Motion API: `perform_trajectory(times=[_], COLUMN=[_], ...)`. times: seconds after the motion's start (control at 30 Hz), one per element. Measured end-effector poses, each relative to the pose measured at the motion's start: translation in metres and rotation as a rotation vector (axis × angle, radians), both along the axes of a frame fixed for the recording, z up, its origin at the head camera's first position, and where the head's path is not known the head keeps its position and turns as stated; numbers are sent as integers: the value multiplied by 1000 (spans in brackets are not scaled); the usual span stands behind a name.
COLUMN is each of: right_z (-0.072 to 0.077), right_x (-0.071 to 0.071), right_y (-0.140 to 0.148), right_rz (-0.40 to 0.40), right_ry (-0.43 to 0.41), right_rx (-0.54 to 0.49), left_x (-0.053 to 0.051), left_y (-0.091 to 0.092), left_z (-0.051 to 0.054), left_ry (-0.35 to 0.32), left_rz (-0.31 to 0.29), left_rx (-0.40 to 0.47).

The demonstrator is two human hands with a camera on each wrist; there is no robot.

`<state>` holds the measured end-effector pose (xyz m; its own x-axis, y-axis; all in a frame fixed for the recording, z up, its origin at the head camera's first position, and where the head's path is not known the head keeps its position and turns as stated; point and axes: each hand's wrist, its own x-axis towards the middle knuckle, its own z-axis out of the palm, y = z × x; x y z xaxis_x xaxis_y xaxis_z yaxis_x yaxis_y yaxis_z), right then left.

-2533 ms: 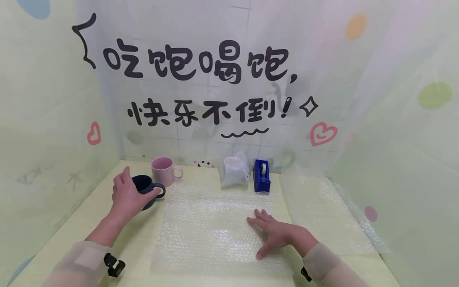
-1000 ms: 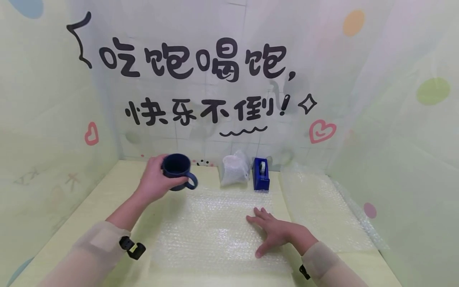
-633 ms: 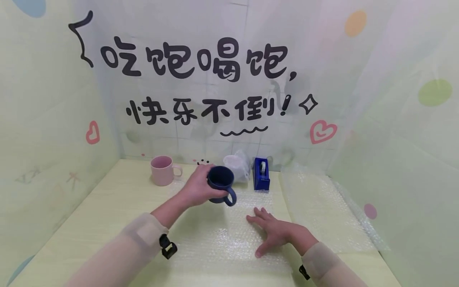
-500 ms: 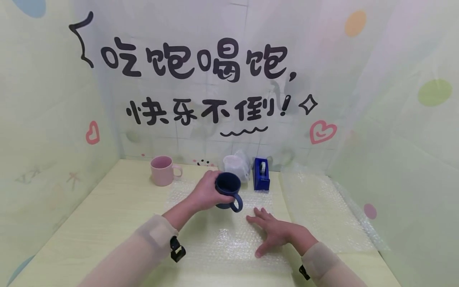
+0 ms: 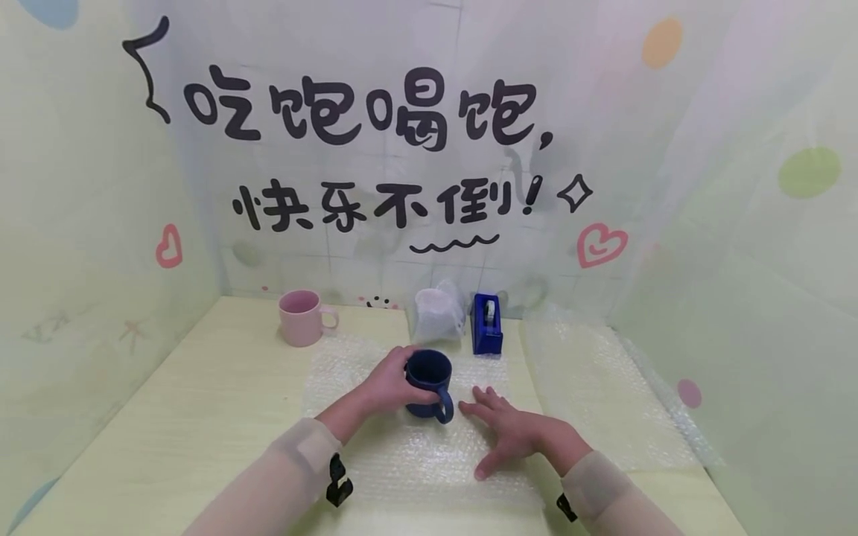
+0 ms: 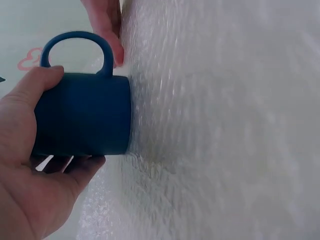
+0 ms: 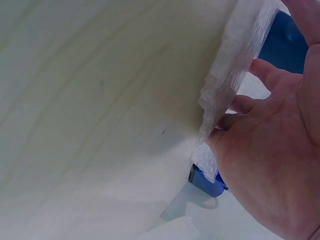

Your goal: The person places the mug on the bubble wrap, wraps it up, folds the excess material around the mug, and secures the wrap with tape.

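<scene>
The left hand [image 5: 387, 383] grips a blue mug [image 5: 430, 376], fingers curled round its side, upright on the bubble wrap [image 5: 422, 458]; the right hand [image 5: 512, 433], fingers spread, touches the bubble wrap nearby.

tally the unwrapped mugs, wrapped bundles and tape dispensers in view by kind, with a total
Unwrapped mugs: 2 (dark blue mug, pink mug)
Wrapped bundles: 1 (white bundle)
Tape dispensers: 1 (blue dispenser)
Total: 4
</scene>
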<state>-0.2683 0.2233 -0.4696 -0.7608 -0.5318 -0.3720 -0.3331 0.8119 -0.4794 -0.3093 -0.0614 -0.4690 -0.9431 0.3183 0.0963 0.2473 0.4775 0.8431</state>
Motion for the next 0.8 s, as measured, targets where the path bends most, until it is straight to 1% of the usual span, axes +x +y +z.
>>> perform_trajectory(times=[0.17,0.27,0.3,0.4,0.5,0.57,0.7,0.8], right_z=[2,3,3,3,1,1,0,2], right_x=[0,0,0,1,2,1,1,2], right_y=[1,1,1,1,1,1,1,2], right_rz=[3,5,1,-2,-1,4,0,-2], right_ry=[6,7,1,-3,-2,2,2,-5], right_rx=[-6,-12,-15,-15,-19,-21,-18,-14], left_x=[3,5,6,9,11,12,12,13], left_y=[-5,-5,-5,-5,-6,-7,-7,-7], left_z=[-1,-3,-4,-6,-6,-6,-8,-8], left_ry=[-1,-22,-36,-48,-43,-37,-45,-39], left_rz=[-66,-83,-72,-36,-7,2,-2,-26], left_rx=[17,43,45,32,1,-6,2,5])
